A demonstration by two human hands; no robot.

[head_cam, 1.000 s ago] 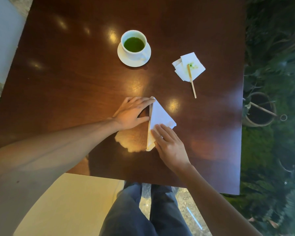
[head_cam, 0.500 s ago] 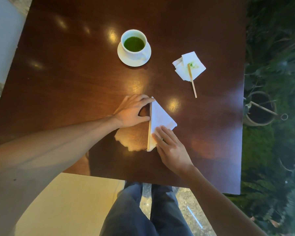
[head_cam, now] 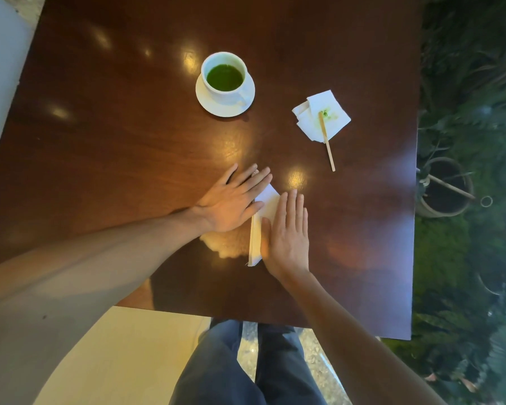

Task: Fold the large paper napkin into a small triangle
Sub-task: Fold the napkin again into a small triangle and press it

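Both hands have flattened since a moment ago: the left hand (head_cam: 231, 201) and right hand (head_cam: 288, 229) now lie palm-down, fingers spread, pressing the folded napkin (head_cam: 265, 206) onto the table (head_cam: 114, 147) toward its near edge. Farther back stand a cup (head_cam: 225, 77) of green drink on a saucer (head_cam: 225, 108), and toward the right edge a used napkin (head_cam: 323, 115) under a wooden stick (head_cam: 327, 141).

The table (head_cam: 114, 135) is dark wood, polished to a gloss (lamp glare shows in bright patches). The folded napkin (head_cam: 265, 206) near its front edge is matt white paper. The cup (head_cam: 224, 77) and saucer (head_cam: 214, 108) look like smooth glazed ceramic. Toward the right edge, a pale wooden stick (head_cam: 327, 141) lies on crumpled, stained paper (head_cam: 332, 124).
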